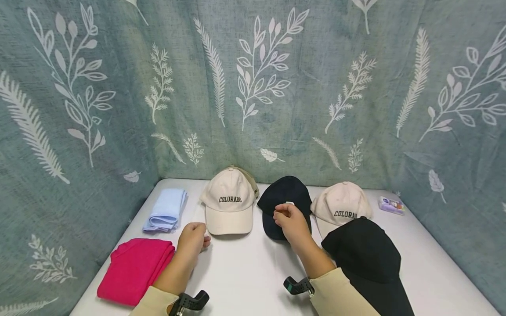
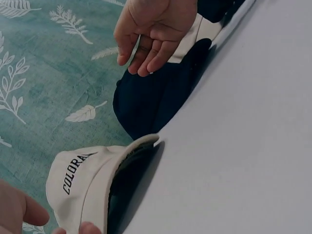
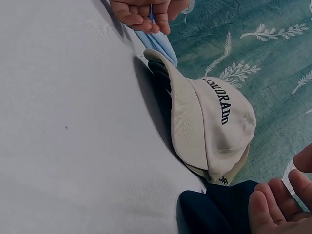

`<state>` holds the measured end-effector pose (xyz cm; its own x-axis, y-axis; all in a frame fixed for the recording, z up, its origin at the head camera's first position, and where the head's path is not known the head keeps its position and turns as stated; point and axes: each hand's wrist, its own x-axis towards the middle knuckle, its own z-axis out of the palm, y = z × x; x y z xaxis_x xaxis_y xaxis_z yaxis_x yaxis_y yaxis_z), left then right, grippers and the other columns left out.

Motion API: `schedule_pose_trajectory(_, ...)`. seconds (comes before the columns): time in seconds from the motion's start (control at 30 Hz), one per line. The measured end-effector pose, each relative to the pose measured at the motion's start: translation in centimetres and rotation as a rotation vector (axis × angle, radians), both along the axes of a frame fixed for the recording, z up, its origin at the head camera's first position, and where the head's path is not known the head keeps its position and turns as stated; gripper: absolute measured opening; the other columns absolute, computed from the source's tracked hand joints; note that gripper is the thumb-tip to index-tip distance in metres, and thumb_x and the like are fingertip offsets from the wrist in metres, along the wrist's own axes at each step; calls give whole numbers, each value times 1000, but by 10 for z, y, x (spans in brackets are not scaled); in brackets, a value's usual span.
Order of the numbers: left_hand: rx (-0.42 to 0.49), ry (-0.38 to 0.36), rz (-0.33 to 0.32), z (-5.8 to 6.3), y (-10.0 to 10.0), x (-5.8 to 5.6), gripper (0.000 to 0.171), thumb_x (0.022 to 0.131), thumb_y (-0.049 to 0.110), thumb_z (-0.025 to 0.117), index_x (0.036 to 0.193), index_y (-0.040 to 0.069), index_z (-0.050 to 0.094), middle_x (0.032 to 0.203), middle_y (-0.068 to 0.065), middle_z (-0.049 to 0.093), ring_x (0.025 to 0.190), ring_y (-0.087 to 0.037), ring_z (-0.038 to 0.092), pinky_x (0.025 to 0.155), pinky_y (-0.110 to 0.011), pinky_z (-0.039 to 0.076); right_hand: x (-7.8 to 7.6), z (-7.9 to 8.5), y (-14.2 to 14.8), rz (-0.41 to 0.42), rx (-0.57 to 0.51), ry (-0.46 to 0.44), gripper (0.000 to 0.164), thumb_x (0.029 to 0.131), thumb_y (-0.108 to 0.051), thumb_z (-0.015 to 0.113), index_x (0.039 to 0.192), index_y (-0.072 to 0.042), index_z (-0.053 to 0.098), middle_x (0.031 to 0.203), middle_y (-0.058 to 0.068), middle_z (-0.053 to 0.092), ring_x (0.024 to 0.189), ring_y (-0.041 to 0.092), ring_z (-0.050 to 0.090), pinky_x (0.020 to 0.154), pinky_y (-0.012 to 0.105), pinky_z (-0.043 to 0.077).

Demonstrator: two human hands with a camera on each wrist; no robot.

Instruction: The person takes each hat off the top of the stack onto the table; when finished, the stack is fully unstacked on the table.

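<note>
My left hand hovers at the left of a cream cap lettered COLORADO, fingers loosely bent and nothing in them. An olive-tan cap peeks out from behind that cream one. Over the front of a navy cap is my right hand, its fingers relaxed and holding nothing; it covers part of that cap's front. In the right wrist view the right hand's fingers overlap the navy cap. A second cream COLORADO cap sits right of the navy one, partly behind a black cap.
Folded light blue cloth lies at the back left, with a folded pink cloth in front of it. A small purple-and-white packet is at the back right. Leaf-patterned curtains border the white table.
</note>
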<state>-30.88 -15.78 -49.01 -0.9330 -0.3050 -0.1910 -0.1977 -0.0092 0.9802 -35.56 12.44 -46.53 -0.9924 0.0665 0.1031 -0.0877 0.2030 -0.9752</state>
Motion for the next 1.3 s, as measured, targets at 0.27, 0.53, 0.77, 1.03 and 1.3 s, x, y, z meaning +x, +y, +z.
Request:
schedule_pose_trajectory(0.27,81,-32,-71,-4,-9,-3,51,105,18,44,149,-7,40,149,-27,43,88,-20,68,77,-25,61,-13,-6,-14,21,16,-20,28,102,-11,65,126,3,64,119,18,67,108,25,68,94,36,59)
schedule_pose_trajectory(0.53,170,-3,-177,-7,-8,-10,62,108,15,46,160,-7,21,161,-34,27,106,-32,68,92,-34,62,-23,-6,-33,34,15,-59,42,101,-17,67,139,-3,55,136,20,59,126,31,57,108,47,50)
schedule_pose_trajectory(0.77,197,29,-206,-12,-5,-12,64,109,12,46,162,-8,16,165,-32,24,119,-36,61,98,-34,60,-30,-9,-41,69,45,-119,51,102,-21,66,147,-3,50,146,21,52,136,37,51,112,54,47)
schedule_pose_trajectory(1.03,252,60,-186,-16,-6,-15,67,106,4,51,162,-8,15,168,-29,21,142,-42,44,106,-37,55,-37,-20,-53,119,-3,-115,56,99,-17,67,148,1,47,151,27,47,141,41,47,115,56,44)
schedule_pose_trajectory(1.3,275,57,-191,-16,-11,-14,69,106,2,51,162,-9,13,169,-28,20,140,-39,46,105,-35,56,-36,-34,-66,125,-27,-139,60,99,-19,70,150,2,45,155,28,43,148,42,40,122,55,37)
